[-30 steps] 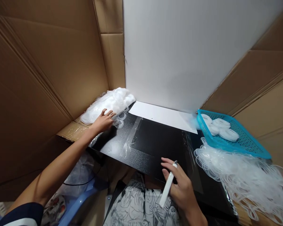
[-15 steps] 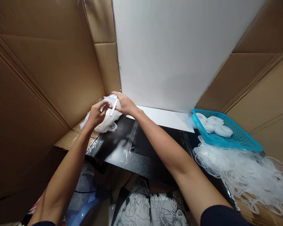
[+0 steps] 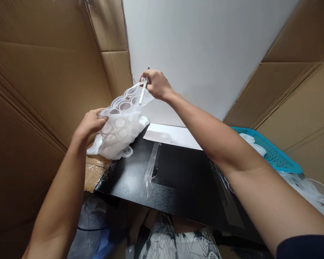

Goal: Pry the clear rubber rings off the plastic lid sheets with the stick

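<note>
A floppy translucent white sheet point(image 3: 118, 103) with rows of round holes is stretched up on a slant between my hands. My left hand point(image 3: 90, 123) pinches its lower left end, thumb on top. Higher up, my right hand point(image 3: 158, 85) grips the upper end and also holds a slim silver metal tool point(image 3: 143, 94), whose exact kind I cannot make out. Beneath the sheet lies a heap of similar white sheets in a thin plastic bag point(image 3: 121, 140). One ring-shaped piece point(image 3: 127, 151) pokes out by the bag's lower edge.
A black table point(image 3: 183, 169) has clear tape strips point(image 3: 152, 165) on it. White paper point(image 3: 172, 136) lies at the back against a white panel. At right stand a blue basket point(image 3: 279, 154) with white ring bundles and a pile of translucent loops point(image 3: 307, 189), partly behind my arm. Cardboard walls flank both sides.
My hands have moved apart: the right rose up and to the right with the tool, the left shifted left and slightly up. The holed sheet is now lifted and spread between them.
</note>
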`<state>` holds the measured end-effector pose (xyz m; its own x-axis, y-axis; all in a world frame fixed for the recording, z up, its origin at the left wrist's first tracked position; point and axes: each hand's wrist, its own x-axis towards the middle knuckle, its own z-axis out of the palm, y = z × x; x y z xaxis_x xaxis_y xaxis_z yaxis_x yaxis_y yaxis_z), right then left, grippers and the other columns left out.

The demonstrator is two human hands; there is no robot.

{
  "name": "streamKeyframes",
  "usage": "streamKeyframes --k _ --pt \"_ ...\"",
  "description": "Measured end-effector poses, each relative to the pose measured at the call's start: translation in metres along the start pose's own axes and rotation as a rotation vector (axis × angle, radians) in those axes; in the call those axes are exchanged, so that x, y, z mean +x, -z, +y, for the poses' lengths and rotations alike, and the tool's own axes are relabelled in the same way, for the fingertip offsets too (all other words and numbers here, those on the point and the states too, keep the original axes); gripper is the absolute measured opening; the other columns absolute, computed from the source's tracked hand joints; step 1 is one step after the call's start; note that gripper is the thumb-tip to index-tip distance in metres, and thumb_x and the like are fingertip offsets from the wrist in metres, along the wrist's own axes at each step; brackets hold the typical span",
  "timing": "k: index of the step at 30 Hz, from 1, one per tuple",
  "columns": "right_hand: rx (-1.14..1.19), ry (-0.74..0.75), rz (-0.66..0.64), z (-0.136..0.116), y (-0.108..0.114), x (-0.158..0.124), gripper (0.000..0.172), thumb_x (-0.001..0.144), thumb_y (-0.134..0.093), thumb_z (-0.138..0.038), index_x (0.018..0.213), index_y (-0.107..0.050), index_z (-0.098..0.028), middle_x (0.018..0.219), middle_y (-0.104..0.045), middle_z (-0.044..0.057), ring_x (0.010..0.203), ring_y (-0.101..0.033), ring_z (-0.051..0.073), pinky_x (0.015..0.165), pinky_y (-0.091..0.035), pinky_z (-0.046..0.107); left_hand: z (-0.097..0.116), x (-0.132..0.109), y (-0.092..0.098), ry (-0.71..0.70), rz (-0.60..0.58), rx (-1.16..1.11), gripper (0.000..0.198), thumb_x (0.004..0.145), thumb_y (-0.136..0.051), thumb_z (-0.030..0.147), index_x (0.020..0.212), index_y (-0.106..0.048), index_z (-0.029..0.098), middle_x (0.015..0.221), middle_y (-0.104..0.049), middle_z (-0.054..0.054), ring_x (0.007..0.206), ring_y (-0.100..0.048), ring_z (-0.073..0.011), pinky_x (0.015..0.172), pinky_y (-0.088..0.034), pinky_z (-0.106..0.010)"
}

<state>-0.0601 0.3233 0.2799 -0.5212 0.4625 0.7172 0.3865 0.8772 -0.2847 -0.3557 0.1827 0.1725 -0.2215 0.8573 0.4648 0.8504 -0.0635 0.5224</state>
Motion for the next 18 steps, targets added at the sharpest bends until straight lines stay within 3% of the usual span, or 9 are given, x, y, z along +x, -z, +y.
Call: streamKeyframes --k 3,5,7,9,11,12,13,15,18 --pt "-0.033 -0.063 0.075 0.008 0.005 0.005 0.01 0.092 -0.061 -0.02 0.098 -0.066 -0.024 0.105 -0.074 0.005 0.095 -0.063 0.023 0.082 -0.047 0.033 -0.003 0.021 0.014 0.018 -0.206 -0.01 0.032 0.062 -0.085 0.038 0.088 -0.078 0.021 0.08 -0.077 -0.002 0.073 -0.071 -0.024 0.078 -0.061 -0.04" --pt "-0.017 -0.088 0.084 0.006 0.001 0.01 0.005 0.094 -0.061 -0.024 0.098 -0.064 -0.024 0.109 -0.073 0.006 0.099 -0.063 0.023 0.085 -0.047 0.034 -0.004 0.017 0.006 0.045 -0.207 -0.004 0.03 0.059 -0.086 0.034 0.083 -0.076 0.02 0.077 -0.076 -0.003 0.071 -0.07 -0.0244 0.077 -0.061 -0.041" --pt "-0.007 -0.101 0.083 0.001 -0.005 0.015 0.003 0.095 -0.063 -0.026 0.098 -0.063 -0.024 0.11 -0.072 0.007 0.1 -0.063 0.025 0.085 -0.048 0.036 -0.004 0.002 -0.016 0.072 -0.115 0.0 0.033 0.063 -0.082 0.03 0.094 -0.075 0.02 0.087 -0.077 -0.006 0.081 -0.073 -0.0287 0.082 -0.06 -0.043" --pt "-0.022 -0.113 0.099 -0.008 -0.012 0.021 0.003 0.096 -0.063 -0.025 0.097 -0.061 -0.024 0.112 -0.07 0.007 0.1 -0.063 0.026 0.085 -0.048 0.037 -0.003 -0.017 -0.044 0.098 0.029 0.008 0.053 0.066 -0.08 0.027 0.118 -0.069 0.02 0.109 -0.075 -0.012 0.102 -0.072 -0.0346 0.092 -0.058 -0.047" --pt "-0.057 -0.125 0.13 -0.018 -0.015 0.028 0.002 0.099 -0.059 -0.024 0.098 -0.059 -0.022 0.113 -0.068 0.007 0.101 -0.064 0.026 0.086 -0.048 0.037 -0.002 -0.035 -0.07 0.132 0.175 0.015 0.079 0.07 -0.08 0.027 0.143 -0.051 0.018 0.133 -0.064 -0.019 0.122 -0.064 -0.039 0.103 -0.053 -0.054" --pt "-0.079 -0.133 0.148 -0.022 -0.014 0.033 0.005 0.102 -0.054 -0.023 0.1 -0.058 -0.021 0.113 -0.066 0.006 0.102 -0.065 0.026 0.088 -0.048 0.036 -0.001 -0.042 -0.08 0.147 0.222 0.016 0.083 0.075 -0.077 0.026 0.15 -0.043 0.018 0.138 -0.059 -0.021 0.126 -0.062 -0.0391 0.105 -0.051 -0.056" --pt "-0.101 -0.14 0.166 -0.027 -0.012 0.038 0.008 0.105 -0.05 -0.024 0.102 -0.057 -0.02 0.115 -0.065 0.006 0.104 -0.065 0.024 0.09 -0.048 0.035 -0.001 -0.048 -0.087 0.152 0.243 0.014 0.079 0.082 -0.074 0.026 0.153 -0.04 0.018 0.14 -0.058 -0.021 0.126 -0.062 -0.038 0.105 -0.051 -0.057" --pt "-0.147 -0.163 0.227 -0.033 -0.004 0.05 0.011 0.108 -0.045 -0.023 0.107 -0.054 -0.017 0.118 -0.062 0.006 0.108 -0.065 0.021 0.095 -0.047 0.033 0.004 -0.057 -0.096 0.118 0.215 0.006 0.059 0.094 -0.068 0.03 0.148 -0.047 0.018 0.138 -0.06 -0.018 0.12 -0.065 -0.0326 0.1 -0.055 -0.055" --pt "-0.186 -0.198 0.361 -0.038 0.012 0.071 0.007 0.108 -0.047 -0.021 0.111 -0.05 -0.014 0.122 -0.06 0.006 0.112 -0.062 0.016 0.099 -0.046 0.03 0.024 -0.069 -0.109 -0.04 0.053 -0.016 0.041 0.1 -0.066 0.039 0.135 -0.061 0.018 0.134 -0.064 -0.011 0.114 -0.067 -0.0258 0.095 -0.059 -0.048"
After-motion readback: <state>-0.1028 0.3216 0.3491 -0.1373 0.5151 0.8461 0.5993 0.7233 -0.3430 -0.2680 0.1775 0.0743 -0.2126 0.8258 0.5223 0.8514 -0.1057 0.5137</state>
